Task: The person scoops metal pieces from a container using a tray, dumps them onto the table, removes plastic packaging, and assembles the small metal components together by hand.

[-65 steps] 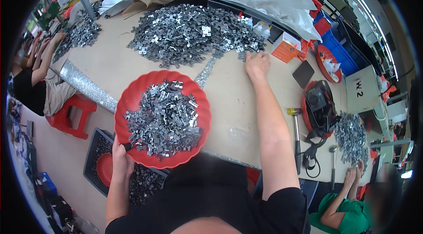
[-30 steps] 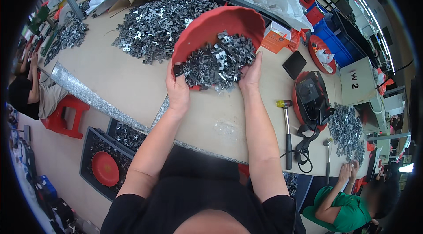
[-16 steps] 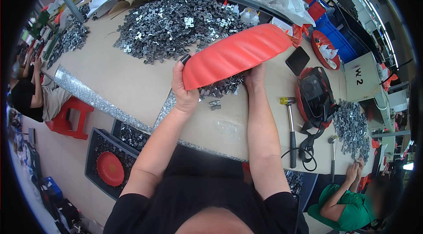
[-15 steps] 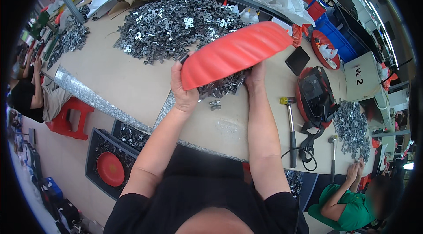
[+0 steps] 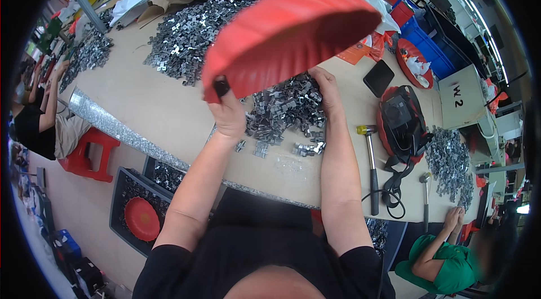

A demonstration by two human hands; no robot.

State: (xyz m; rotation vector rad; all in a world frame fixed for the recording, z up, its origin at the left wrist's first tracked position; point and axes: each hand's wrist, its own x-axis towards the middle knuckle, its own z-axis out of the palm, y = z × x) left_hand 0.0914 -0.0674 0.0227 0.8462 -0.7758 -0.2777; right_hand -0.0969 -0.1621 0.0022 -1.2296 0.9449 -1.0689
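A red plastic basin [image 5: 293, 40] with fluted sides is tipped up over the table, its hollow turned toward me. My left hand [image 5: 228, 113] is closed on its near left rim, with a black band round the thumb. Under the basin lies a heap of small bent metal clips [image 5: 284, 110], a few of them loose at its near edge. My right hand [image 5: 329, 90] rests against the right side of this heap, just below the basin's rim. It looks open and cupped, its fingers partly hidden. Behind the basin a larger pile of the same clips [image 5: 183, 40] is partly covered.
Right of my arm lie a yellow-headed mallet [image 5: 372, 169], a black strapped device [image 5: 401, 113] in a red tray and a dark flat phone-like slab [image 5: 378, 77]. A co-worker in green [image 5: 445, 262] sits at the right. A dark bin [image 5: 121, 203] stands at lower left.
The basin has risen and tipped, now showing its hollow. More clips lie spread beneath it. My left hand has moved slightly left with the rim; my right hand is now beside the heap.
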